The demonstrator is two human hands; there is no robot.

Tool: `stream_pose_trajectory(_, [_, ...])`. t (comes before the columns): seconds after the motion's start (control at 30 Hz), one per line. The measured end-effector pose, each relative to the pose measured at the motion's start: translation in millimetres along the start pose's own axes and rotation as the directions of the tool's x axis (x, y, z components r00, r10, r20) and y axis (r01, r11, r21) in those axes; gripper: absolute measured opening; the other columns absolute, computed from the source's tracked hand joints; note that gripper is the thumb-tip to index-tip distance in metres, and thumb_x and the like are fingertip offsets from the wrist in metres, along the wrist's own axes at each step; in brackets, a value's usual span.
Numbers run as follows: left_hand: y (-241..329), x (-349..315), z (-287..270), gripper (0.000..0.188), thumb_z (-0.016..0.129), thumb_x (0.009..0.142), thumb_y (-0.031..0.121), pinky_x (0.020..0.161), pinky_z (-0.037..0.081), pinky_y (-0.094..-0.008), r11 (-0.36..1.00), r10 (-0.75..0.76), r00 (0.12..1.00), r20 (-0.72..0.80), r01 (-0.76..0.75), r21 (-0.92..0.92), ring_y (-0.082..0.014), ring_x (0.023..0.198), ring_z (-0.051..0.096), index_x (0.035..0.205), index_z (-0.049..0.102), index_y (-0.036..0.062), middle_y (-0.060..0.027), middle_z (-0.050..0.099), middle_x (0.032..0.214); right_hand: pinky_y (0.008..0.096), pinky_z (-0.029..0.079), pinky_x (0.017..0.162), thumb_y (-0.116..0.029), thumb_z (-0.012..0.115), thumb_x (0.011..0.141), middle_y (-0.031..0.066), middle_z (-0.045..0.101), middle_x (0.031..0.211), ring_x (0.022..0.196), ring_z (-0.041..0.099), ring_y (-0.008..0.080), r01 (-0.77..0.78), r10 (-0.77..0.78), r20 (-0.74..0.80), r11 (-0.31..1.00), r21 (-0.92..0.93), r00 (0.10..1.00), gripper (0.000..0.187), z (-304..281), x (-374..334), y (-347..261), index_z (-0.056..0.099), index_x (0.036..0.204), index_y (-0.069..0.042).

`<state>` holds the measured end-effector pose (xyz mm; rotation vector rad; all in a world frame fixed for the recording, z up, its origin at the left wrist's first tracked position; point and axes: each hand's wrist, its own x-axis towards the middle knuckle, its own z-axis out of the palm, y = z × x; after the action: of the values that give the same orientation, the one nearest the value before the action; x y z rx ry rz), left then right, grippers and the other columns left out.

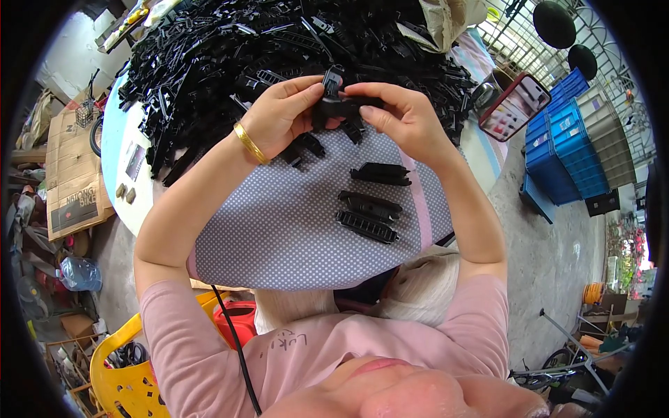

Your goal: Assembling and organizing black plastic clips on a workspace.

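Note:
Over the far half of the cloth, my left hand [282,115] pinches a black plastic part [332,80] with a ribbed, glossy face, thumb against its side. My right hand [408,120] grips the smooth, dark curved end [341,107] between thumb and fingers. Whether these are one piece or two joined ones I cannot tell. Behind both hands rises a big heap of black plastic parts [202,76]. Nearer me, a black slotted strip [368,226] and two similar long pieces [380,174] [371,204] lie side by side.
A dotted grey cloth with pink bands [279,230] covers the round table. At the right edge stands a phone [516,106] in a red case. Blue crates [568,150] are stacked beyond it, and a yellow plastic chair [129,376] is at lower left.

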<state>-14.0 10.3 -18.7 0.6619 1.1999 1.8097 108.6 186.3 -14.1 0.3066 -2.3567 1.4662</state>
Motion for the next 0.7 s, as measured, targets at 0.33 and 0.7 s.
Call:
stream_pose_trajectory(0.33, [-8.2, -5.7, 18.7, 0.031, 0.054, 0.088, 0.005, 0.091, 0.047, -0.0282, 0.985, 0.17, 0.979, -0.112, -0.17, 0.016, -0.015, 0.1, 0.057, 0.119, 0.049, 0.0019, -0.0063, 0.057, 0.103, 0.0193, 0.044, 0.056, -0.013, 0.054, 0.09, 0.0044, 0.062, 0.081, 0.062, 0.052, 0.006, -0.157, 0.206, -0.125, 0.933, 0.322, 0.97, 0.031, 7.3, 1.7, 0.3, 0.055, 0.117, 0.0])
stream_pose_trajectory(0.7, [-3.6, -9.9, 25.6, 0.033, 0.063, 0.08, 0.003, 0.085, 0.049, -0.0254, 0.81, 0.383, 0.921, -0.076, -0.295, 0.506, -0.011, 0.091, 0.059, 0.113, 0.057, 0.0017, -0.0057, 0.062, 0.101, 0.0187, 0.044, 0.055, -0.013, 0.06, 0.087, 0.0046, 0.062, 0.078, 0.06, 0.052, 0.0062, -0.06, 0.062, -0.241, 0.998, 0.017, 0.968, 0.032, 17.6, -1.5, 3.9, 0.057, 0.116, 0.0])
